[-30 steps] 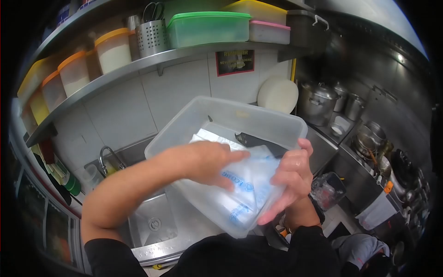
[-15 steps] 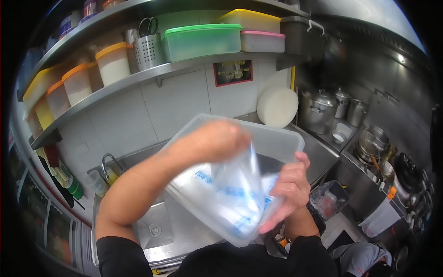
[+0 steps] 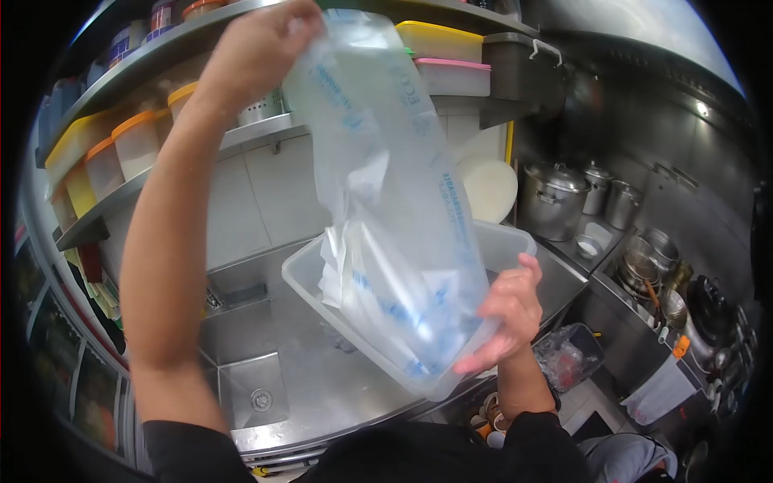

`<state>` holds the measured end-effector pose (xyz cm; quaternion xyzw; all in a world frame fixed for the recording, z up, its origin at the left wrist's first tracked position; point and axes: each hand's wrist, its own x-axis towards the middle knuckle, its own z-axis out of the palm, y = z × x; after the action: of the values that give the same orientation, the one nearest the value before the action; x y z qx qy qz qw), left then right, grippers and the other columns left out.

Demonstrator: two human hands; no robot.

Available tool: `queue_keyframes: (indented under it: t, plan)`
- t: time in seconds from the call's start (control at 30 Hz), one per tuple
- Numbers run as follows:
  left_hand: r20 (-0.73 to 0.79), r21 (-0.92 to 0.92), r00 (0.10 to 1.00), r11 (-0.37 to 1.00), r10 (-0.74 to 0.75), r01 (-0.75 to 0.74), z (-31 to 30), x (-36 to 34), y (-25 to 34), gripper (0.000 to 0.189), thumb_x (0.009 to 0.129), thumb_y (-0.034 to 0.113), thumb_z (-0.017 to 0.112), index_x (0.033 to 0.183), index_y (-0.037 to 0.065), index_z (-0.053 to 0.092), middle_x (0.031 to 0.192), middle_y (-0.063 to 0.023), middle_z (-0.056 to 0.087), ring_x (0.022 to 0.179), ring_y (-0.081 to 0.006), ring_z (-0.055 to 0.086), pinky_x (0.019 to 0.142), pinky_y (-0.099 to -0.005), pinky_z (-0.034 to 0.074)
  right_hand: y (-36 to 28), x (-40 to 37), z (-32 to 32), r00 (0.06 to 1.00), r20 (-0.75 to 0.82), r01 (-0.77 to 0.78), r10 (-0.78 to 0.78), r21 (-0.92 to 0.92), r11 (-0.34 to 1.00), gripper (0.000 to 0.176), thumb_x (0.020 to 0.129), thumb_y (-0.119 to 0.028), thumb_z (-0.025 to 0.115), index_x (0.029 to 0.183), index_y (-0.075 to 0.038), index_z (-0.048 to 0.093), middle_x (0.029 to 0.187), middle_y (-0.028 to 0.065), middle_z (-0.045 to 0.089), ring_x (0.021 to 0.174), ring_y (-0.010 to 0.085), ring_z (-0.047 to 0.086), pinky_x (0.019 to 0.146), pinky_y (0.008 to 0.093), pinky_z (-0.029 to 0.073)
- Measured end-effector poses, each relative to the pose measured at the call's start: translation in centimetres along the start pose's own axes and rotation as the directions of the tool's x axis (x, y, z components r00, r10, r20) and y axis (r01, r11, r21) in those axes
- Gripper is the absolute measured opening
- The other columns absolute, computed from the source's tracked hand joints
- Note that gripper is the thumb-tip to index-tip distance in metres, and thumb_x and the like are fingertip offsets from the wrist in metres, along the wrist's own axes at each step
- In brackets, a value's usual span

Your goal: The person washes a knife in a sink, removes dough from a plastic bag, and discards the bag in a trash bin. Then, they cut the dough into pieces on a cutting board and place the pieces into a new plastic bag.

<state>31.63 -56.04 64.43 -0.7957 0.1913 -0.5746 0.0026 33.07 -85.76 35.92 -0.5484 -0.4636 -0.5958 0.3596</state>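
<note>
Raised at the upper left, my left hand [image 3: 274,48] pinches the top end of a long clear plastic bag [image 3: 386,145] with blue print. The bag is stretched upward, and its lower part is inside a translucent plastic container [image 3: 310,282]. White crumpled material [image 3: 338,258] shows by the bag's left side, in the container. My right hand [image 3: 511,314] grips the container's right side, thumb toward the near corner and fingers over the rim. The container is tilted above the steel counter.
A steel sink [image 3: 258,390] lies at the lower left. Shelves above hold lidded tubs [image 3: 137,143]. A round white board [image 3: 487,189] leans on the wall, with steel pots [image 3: 555,189] to its right. A bin with plastic waste [image 3: 570,354] stands below right.
My left hand has gone up and left from over the container, drawing the bag out to its length. My right hand keeps its grip on the container, almost in place.
</note>
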Motion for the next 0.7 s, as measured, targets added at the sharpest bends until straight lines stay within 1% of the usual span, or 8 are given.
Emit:
queue_keyframes:
  t: [0.17,0.23,0.27,0.3,0.37,0.5,0.6,0.7]
  plan:
    - [-0.132,-0.211,0.977,0.968,-0.167,0.137,-1.5,1.1,-5.2,0.030,0.101,0.034,0.061,0.109,0.007,0.072,0.087,-0.0033,0.069,0.078,-0.0106,0.062,0.074,-0.0266,0.051,1.3,-0.8,-0.5,1.000,-0.002,0.000,0.000,-0.016,1.000,0.077,0.052,-0.082,0.080,0.074,-0.012,0.056,0.078,0.0038,0.050,0.072,0.0223,0.053,0.107,0.0483,0.034]
    - [0.067,0.129,0.993,0.988,-0.092,0.083,-1.3,0.3,-5.3,0.031,0.102,0.036,0.060,0.110,0.007,0.071,0.087,-0.0031,0.069,0.078,-0.0098,0.063,0.073,-0.0261,0.050,1.8,-1.0,-0.6,1.000,0.001,-0.006,0.006,-0.031,0.999,0.078,0.051,-0.082,0.080,0.074,-0.012,0.056,0.077,0.0036,0.050,0.072,0.0221,0.053,0.107,0.0483,0.035]
    - [-0.185,0.011,0.982,1.000,-0.026,0.028,-1.6,0.3,-8.3,0.032,0.102,0.036,0.060,0.113,0.008,0.070,0.086,-0.0057,0.068,0.079,-0.0134,0.063,0.074,-0.0291,0.050,2.2,-1.1,-0.6,1.000,-0.005,-0.007,0.006,-0.030,1.000,0.078,0.051,-0.083,0.079,0.074,-0.012,0.056,0.077,0.0035,0.050,0.072,0.0220,0.054,0.107,0.0483,0.035]
    - [-0.211,-0.221,0.904,0.919,-0.371,0.326,-3.3,0.9,-8.2,0.033,0.102,0.037,0.059,0.117,0.009,0.070,0.084,-0.0065,0.068,0.078,-0.0173,0.062,0.078,-0.0310,0.051,2.4,-1.3,-0.5,1.000,-0.015,-0.012,0.011,-0.026,1.000,0.078,0.051,-0.083,0.079,0.073,-0.012,0.056,0.077,0.0035,0.050,0.072,0.0219,0.054,0.106,0.0484,0.035]
    - [0.003,0.005,0.955,0.955,-0.296,0.296,-4.3,0.7,-11.7,0.035,0.102,0.037,0.059,0.126,0.013,0.068,0.094,-0.0082,0.069,0.086,-0.0171,0.064,0.083,-0.0316,0.052,2.5,-1.8,-0.5,0.999,-0.024,-0.031,0.030,-0.039,0.999,0.079,0.051,-0.084,0.078,0.073,-0.012,0.055,0.076,0.0035,0.050,0.071,0.0218,0.054,0.106,0.0485,0.035]
    - [-0.056,-0.256,0.888,0.866,-0.457,0.430,-6.4,-1.1,-5.6,0.051,0.100,0.038,0.059,0.143,0.010,0.050,0.138,-0.0183,0.052,0.125,-0.0237,0.048,0.109,-0.0355,0.038,2.9,-1.7,-0.1,0.999,-0.023,-0.051,0.049,-0.064,0.997,0.081,0.051,-0.087,0.075,0.072,-0.011,0.055,0.075,0.0036,0.050,0.071,0.0219,0.054,0.107,0.0486,0.035]
    - [-0.145,-0.210,0.831,0.838,-0.537,0.505,-8.1,-1.7,-3.3,0.031,0.103,0.029,0.055,0.119,0.003,0.059,0.101,-0.0108,0.064,0.083,-0.0244,0.062,0.077,-0.0392,0.053,3.1,-1.8,-0.2,0.999,-0.002,-0.041,0.041,-0.079,0.996,0.082,0.052,-0.088,0.073,0.072,-0.011,0.054,0.074,0.0039,0.051,0.071,0.0220,0.054,0.106,0.0488,0.035]
    - [-0.329,-0.164,0.812,0.876,-0.481,0.453,-9.2,-0.6,-6.8,0.031,0.103,0.031,0.051,0.117,0.004,0.057,0.090,-0.0099,0.058,0.080,-0.0234,0.060,0.065,-0.0420,0.053,3.3,-1.9,0.2,0.999,-0.003,-0.048,0.048,-0.075,0.996,0.083,0.053,-0.089,0.072,0.072,-0.011,0.054,0.073,0.0040,0.051,0.070,0.0220,0.054,0.106,0.0491,0.036]
